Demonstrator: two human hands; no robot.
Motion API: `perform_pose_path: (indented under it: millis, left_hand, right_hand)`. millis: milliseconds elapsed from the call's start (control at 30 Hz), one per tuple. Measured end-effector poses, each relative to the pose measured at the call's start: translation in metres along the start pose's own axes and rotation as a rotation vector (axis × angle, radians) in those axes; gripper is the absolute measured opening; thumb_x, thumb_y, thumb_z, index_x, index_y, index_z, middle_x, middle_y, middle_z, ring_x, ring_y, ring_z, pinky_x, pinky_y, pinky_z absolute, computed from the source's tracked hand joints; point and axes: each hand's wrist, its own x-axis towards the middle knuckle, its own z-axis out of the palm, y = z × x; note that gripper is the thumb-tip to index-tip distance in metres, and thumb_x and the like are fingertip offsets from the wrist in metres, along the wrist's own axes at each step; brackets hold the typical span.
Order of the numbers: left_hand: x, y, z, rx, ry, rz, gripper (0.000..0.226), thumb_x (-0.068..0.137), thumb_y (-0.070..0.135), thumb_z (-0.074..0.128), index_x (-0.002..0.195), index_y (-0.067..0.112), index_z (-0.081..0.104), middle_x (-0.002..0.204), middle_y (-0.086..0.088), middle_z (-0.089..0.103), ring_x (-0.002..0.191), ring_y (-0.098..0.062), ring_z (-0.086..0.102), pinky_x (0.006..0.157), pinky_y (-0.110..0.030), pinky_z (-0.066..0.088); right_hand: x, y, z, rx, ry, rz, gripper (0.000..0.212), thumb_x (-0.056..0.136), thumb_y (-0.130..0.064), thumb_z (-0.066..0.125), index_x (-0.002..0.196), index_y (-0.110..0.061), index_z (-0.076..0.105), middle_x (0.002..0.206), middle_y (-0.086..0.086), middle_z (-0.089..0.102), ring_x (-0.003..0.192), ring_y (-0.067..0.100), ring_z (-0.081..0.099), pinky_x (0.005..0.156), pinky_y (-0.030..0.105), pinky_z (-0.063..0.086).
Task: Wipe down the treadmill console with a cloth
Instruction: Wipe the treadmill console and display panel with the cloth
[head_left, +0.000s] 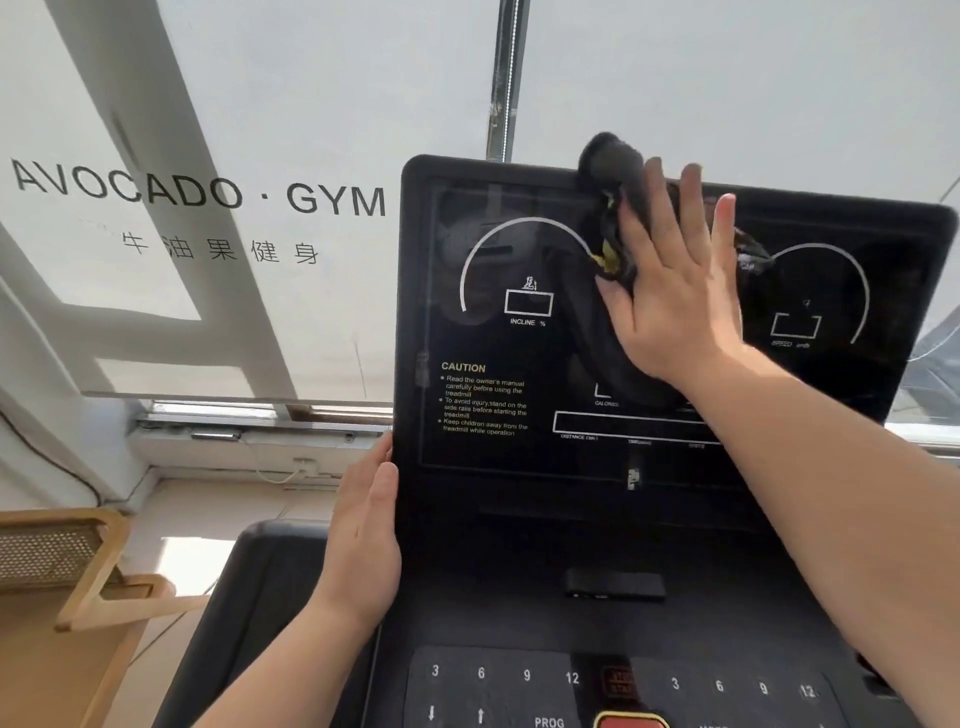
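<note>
The black treadmill console (498, 467) fills the right half of the head view, its glossy display panel upright with white dial arcs and a CAUTION text. A dark cloth (608, 171) lies against the upper middle of the panel and pokes over its top edge. My right hand (675, 291) presses flat on the cloth, fingers spread upward. My left hand (363, 535) grips the console's left edge, thumb on the front face. Below the display sits a keypad (519, 680) with numbers and a red button (631, 721).
Behind the console hangs a white window blind (208, 208) printed with "AVOCADO · GYM". A metal window post (506, 78) rises behind the console's top. A light wooden rack (88, 571) stands at the lower left on the floor.
</note>
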Motion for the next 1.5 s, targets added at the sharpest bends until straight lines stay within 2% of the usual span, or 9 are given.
perform_pose_path:
  millis: [133,300,567,767,900,1033,1167,1300,1500]
  left_hand:
    - [-0.003,0.001,0.008,0.028,0.034,0.048,0.057,0.093,0.068,0.027,0.144,0.049,0.044,0.14,0.03,0.049,0.142,-0.008,0.039,0.118,-0.05,0.033]
    - [-0.005,-0.001,0.011,0.036,0.04,0.036,0.067,0.088,0.084,0.021,0.145,0.053,0.041,0.146,0.021,0.049,0.142,-0.01,0.04,0.116,-0.053,0.034]
    - [-0.006,-0.001,0.03,0.092,0.128,0.09,0.066,0.097,0.073,0.02,0.15,0.04,0.041,0.153,0.014,0.046,0.148,-0.015,0.033,0.121,-0.051,0.025]
    - [-0.012,0.007,0.026,0.077,0.092,0.0,0.078,0.085,0.086,0.02,0.149,0.045,0.039,0.152,0.022,0.044,0.147,-0.004,0.032,0.123,-0.045,0.024]
    - [-0.015,0.013,0.027,0.114,0.096,-0.008,0.069,0.091,0.077,0.018,0.148,0.046,0.04,0.15,0.025,0.044,0.144,0.003,0.031,0.123,-0.042,0.024]
    - [-0.021,0.016,0.027,0.217,0.124,0.031,0.064,0.094,0.065,0.022,0.149,0.039,0.042,0.147,0.022,0.048,0.139,0.007,0.034,0.121,-0.039,0.028]
    - [-0.035,0.014,0.037,0.637,0.184,0.249,0.064,0.094,0.05,0.035,0.148,0.016,0.044,0.149,0.0,0.045,0.14,-0.016,0.038,0.117,-0.043,0.032]
    - [-0.045,0.011,0.064,0.888,0.058,0.296,0.072,0.091,0.053,0.04,0.152,0.015,0.039,0.161,-0.002,0.031,0.146,-0.024,0.032,0.119,-0.045,0.029]
    - [-0.046,0.007,0.087,1.058,-0.037,0.152,0.087,0.086,0.065,0.028,0.161,0.022,0.015,0.169,0.003,-0.011,0.155,-0.025,0.005,0.125,-0.05,0.016]
  right_hand:
    - [0.03,-0.055,0.001,0.004,0.043,0.035,0.069,0.106,-0.053,0.029,0.164,-0.018,0.018,0.173,0.006,0.003,0.158,0.037,-0.002,0.126,0.056,-0.004]
    - [-0.006,-0.099,0.024,-0.016,-0.01,-0.331,0.066,0.103,-0.053,0.035,0.161,-0.022,0.03,0.173,0.002,0.009,0.159,0.033,0.005,0.127,0.055,0.003]
    - [-0.069,-0.053,0.048,-0.126,-0.087,-0.827,0.073,0.099,-0.052,0.04,0.163,-0.022,0.021,0.173,0.001,0.004,0.159,0.029,0.001,0.127,0.055,0.001]
    - [0.032,-0.017,0.002,-0.028,0.033,-0.408,0.068,0.1,-0.052,0.038,0.16,-0.02,0.031,0.172,0.002,0.015,0.159,0.032,0.009,0.126,0.057,-0.001]
    - [0.057,-0.047,-0.003,-0.034,0.048,-0.332,0.069,0.104,-0.056,0.031,0.163,-0.021,0.021,0.173,0.002,0.009,0.159,0.032,0.003,0.127,0.056,-0.002]
    - [-0.008,-0.058,0.025,-0.095,-0.003,-0.614,0.071,0.102,-0.055,0.033,0.163,-0.021,0.023,0.173,0.002,0.006,0.159,0.032,0.003,0.127,0.056,0.002]
    - [-0.076,-0.035,0.047,-0.093,-0.089,-0.873,0.072,0.098,-0.048,0.036,0.161,-0.021,0.017,0.173,0.002,0.005,0.159,0.03,-0.001,0.127,0.055,-0.003]
    - [-0.077,0.009,0.041,-0.143,-0.121,-0.986,0.07,0.096,-0.045,0.032,0.16,-0.021,0.019,0.172,0.0,0.008,0.159,0.028,0.0,0.127,0.053,-0.007]
    - [0.016,0.067,-0.01,-0.079,-0.008,-0.515,0.067,0.098,-0.047,0.04,0.159,-0.019,0.034,0.171,0.002,0.016,0.158,0.033,0.012,0.126,0.058,0.001]
